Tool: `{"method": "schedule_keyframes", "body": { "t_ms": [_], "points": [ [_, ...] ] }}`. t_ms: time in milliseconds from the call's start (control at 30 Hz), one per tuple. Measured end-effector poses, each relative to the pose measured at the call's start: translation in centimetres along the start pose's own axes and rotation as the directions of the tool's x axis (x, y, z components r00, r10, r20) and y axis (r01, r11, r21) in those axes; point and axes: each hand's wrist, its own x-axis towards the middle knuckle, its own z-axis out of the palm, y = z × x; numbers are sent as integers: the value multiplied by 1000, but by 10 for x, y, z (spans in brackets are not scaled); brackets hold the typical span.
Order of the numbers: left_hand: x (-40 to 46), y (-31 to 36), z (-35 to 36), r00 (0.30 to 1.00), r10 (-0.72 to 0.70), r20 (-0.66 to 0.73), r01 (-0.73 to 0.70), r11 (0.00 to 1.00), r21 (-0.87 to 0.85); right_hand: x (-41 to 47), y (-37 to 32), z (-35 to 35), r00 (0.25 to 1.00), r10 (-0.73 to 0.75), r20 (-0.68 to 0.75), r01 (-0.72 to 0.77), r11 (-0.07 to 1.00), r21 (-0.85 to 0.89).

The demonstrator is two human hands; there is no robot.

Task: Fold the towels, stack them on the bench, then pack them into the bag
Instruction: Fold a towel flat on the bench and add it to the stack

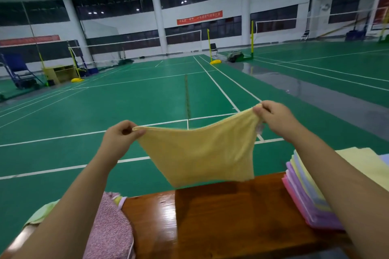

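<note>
My left hand and right hand each pinch a top corner of a yellow towel, fingers clamped on the cloth, hands well apart. The towel hangs spread in the air above the wooden bench. A stack of towels rests on the bench at right; a pink patterned bag lies at left, with a green cloth beside it.

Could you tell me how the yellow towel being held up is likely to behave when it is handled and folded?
Probably floppy: the yellow towel sags between the left hand and right hand, which pinch its top corners. Likely light, since fingertip pinches carry it. It should fold flat without springing back, judging by the stack of folded towels on the bench.
</note>
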Motion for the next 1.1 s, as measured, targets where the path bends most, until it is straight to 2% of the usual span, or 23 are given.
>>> {"method": "schedule_keyframes", "body": {
  "t_ms": [33,100,133,167,267,367,633,733,833,900,1000,1100],
  "points": [
    [0,2,-2,999,-6,-49,-1,988,-153,-1,-1,-3,999,-3,-34,5,999,48],
    [0,9,-9,997,-37,-66,-3,853,-523,-3,-9,-10,993,-33,-114,51,986,159],
    [2,10,-11,998,-46,-38,10,765,-643,-2,-13,-13,990,-51,-129,73,982,176],
    [3,11,-13,998,-54,-15,28,719,-695,-2,-18,-14,990,-66,-121,85,982,166],
    [3,13,-11,997,-76,17,68,747,-662,-1,-21,-12,994,-68,-81,78,988,132],
    [1,10,-9,997,-78,3,63,782,-620,-1,-13,-11,995,-24,-96,44,976,215],
    [-4,5,-12,987,-160,16,128,721,-681,-8,-9,-16,998,-28,-57,51,882,468],
    [-6,-2,-4,965,-258,52,227,717,-659,-5,-4,-5,993,115,20,-106,811,575],
    [-15,-11,15,918,-392,64,339,691,-638,-6,4,21,928,331,170,-361,691,626],
    [-30,-10,33,895,-442,54,371,672,-641,-13,10,42,890,417,187,-438,664,606],
    [-68,2,65,867,-496,58,407,635,-657,-43,1,72,891,408,199,-441,674,593],
    [-112,16,99,846,-513,146,486,629,-607,-84,-15,103,904,347,250,-427,715,554]
  ]
}}
